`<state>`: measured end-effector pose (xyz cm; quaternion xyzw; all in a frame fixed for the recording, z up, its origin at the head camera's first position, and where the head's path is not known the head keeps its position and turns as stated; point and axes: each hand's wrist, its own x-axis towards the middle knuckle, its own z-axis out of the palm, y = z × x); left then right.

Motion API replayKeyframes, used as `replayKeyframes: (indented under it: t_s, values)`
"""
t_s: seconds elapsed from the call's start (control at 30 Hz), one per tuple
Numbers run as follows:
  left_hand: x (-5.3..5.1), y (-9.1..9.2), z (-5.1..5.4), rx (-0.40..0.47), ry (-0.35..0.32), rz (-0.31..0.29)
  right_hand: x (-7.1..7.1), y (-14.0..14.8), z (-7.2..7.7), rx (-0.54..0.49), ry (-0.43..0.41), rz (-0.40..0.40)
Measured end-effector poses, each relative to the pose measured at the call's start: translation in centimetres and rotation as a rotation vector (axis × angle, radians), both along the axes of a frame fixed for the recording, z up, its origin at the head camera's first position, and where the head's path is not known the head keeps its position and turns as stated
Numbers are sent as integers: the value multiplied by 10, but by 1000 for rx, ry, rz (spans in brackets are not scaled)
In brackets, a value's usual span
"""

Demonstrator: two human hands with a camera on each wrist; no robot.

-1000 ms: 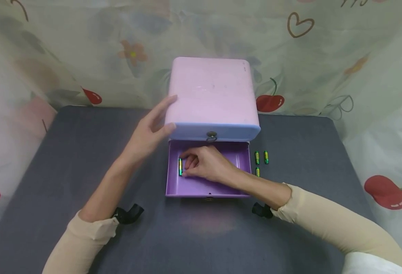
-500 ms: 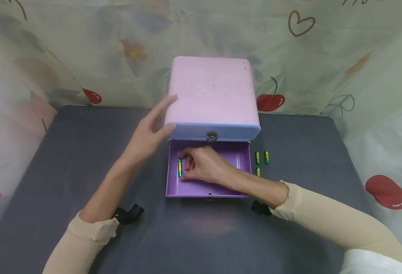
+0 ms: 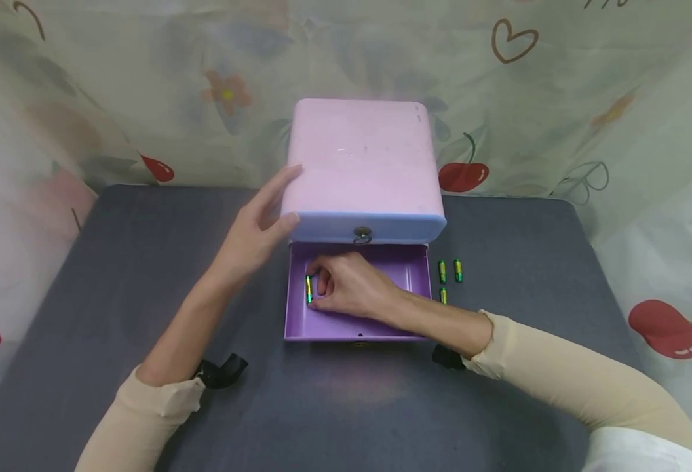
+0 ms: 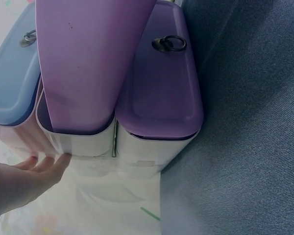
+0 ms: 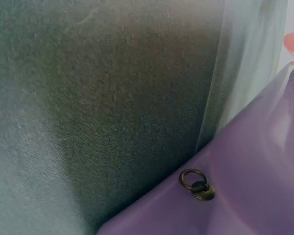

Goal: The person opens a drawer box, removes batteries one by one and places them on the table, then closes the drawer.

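the battery point(image 3: 308, 290) is inside the purple drawer point(image 3: 346, 328), held end to end by the bent fingers point(image 3: 321, 262) of the right hand point(image 3: 354, 286), parted only by its length; its long axis runs thumb tip to forefinger. the left hand point(image 3: 248, 239), farther off, touches the pink case point(image 3: 364, 157), fingers spread.

I'm not reading any text here: brown strokes point(image 3: 605, 3) on the curtain point(image 3: 352, 52) are getting cut off up top, and marks point(image 3: 419, 114) on the pink box point(image 3: 360, 160) are coming out too tiny.
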<state>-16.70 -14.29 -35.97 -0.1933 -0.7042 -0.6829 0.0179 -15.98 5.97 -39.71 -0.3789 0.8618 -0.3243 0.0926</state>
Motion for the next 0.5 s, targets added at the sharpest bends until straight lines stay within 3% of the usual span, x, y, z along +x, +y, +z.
replayKeyframes:
  t_s: [0.5]
  values:
    - [-1, 0, 0, 13, 3, -4, -3, 9, 2, -153, -205, 27]
